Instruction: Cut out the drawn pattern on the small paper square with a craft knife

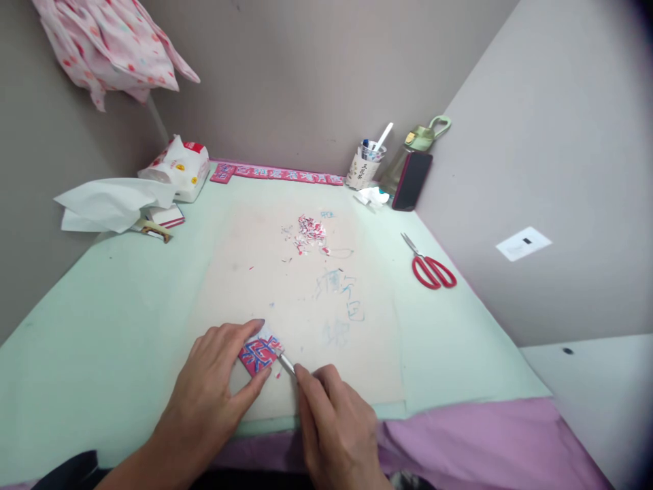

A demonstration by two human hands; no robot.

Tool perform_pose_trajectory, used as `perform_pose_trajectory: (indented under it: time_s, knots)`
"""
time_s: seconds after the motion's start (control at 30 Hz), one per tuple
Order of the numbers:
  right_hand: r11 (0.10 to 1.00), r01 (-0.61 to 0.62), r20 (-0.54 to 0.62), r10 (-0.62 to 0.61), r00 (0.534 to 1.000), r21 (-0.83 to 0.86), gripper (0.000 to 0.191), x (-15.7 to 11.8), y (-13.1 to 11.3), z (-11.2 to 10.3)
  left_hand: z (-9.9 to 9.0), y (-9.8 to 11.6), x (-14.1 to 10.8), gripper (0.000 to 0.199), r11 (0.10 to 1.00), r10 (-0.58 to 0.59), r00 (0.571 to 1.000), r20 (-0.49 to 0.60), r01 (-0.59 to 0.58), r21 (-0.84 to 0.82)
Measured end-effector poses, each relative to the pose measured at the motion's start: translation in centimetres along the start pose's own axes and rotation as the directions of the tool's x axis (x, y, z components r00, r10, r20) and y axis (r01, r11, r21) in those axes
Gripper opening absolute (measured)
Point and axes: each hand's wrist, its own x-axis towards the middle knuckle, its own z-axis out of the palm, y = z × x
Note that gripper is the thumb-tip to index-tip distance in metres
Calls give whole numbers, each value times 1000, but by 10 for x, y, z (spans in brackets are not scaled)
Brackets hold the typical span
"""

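A small pink-red square tile (pixel 258 355) with blue-outlined character strokes lies tilted on the beige board near the front. My left hand (pixel 214 378) grips it between thumb and fingers at its edges. The upper corner of the tile looks pale. In my right hand (pixel 337 422) is a thin silver carving tool (pixel 286 363), its tip touching the tile's right corner. Small red crumbs lie beside that corner. Farther back on the beige board (pixel 229 272) sits a pile of red and white shavings (pixel 310 233).
Red-handled scissors (pixel 432 271) lie at right. Along the back stand a row of pink character tiles (pixel 286 174), a pen cup (pixel 364 167), a bottle (pixel 398 167) and a phone (pixel 413 180). Tissues (pixel 178 167) and a cutter (pixel 153 231) are at back left.
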Motion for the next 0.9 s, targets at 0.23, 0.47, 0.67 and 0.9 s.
perform_pose_trajectory:
  time_s: [0.23,0.47,0.67,0.9]
  knots:
    - [1000,14,18,-14,1000,-21,32,0,0,-1,2,3,0,38,999,-1,1000,8,0,43]
    - [999,-29,-27,29,999,-34,32,-4,-2,5,1,4,0,39,995,35,999,17,-36,89]
    - [1000,3,4,-3,1000,-14,31,0,-1,1,2,5,1,38,995,35,999,8,-35,98]
    - [994,-45,92,36,995,102,29,0,3,-4,1,5,0,39,995,37,999,7,-37,89]
